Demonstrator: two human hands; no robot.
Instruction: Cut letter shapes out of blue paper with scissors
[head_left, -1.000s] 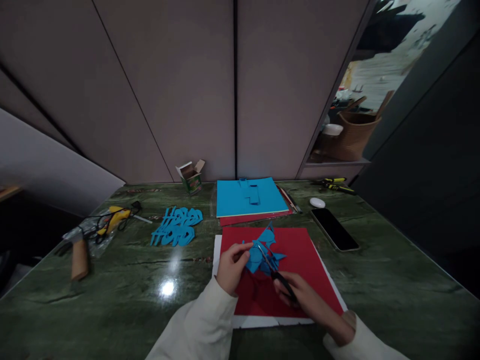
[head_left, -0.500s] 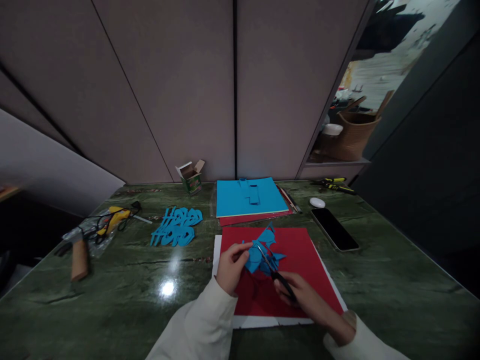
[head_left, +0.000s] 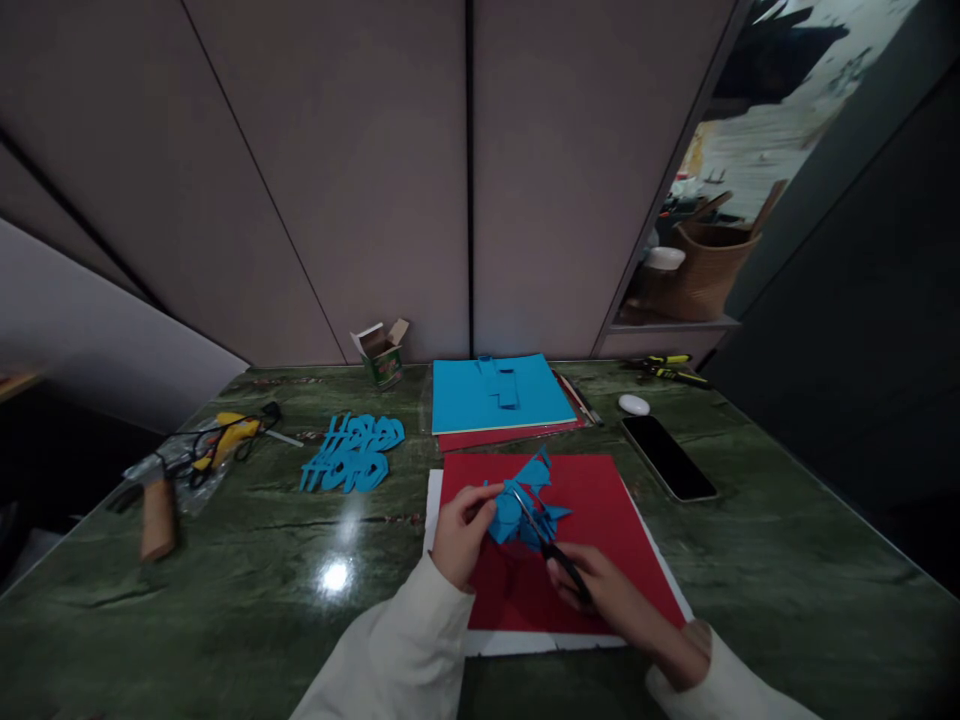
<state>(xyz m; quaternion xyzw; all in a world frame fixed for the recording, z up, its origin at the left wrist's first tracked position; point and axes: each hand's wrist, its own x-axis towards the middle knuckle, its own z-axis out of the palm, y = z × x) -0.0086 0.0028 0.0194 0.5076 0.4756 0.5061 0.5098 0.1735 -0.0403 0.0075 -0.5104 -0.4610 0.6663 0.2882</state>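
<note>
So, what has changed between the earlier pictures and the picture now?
Nothing has visibly moved. The left hand still pinches the blue paper piece. The right hand still holds the scissors, with the blades at that paper, above the red sheet. The other things on the green table lie as before.

Dim wide-angle view, edges bent. Overhead light leaves a white glare spot on the polished green marble tabletop (head_left: pixel 225 620); jagged blue paper cut-out (head_left: pixel 517 512) slightly blurred.
</note>
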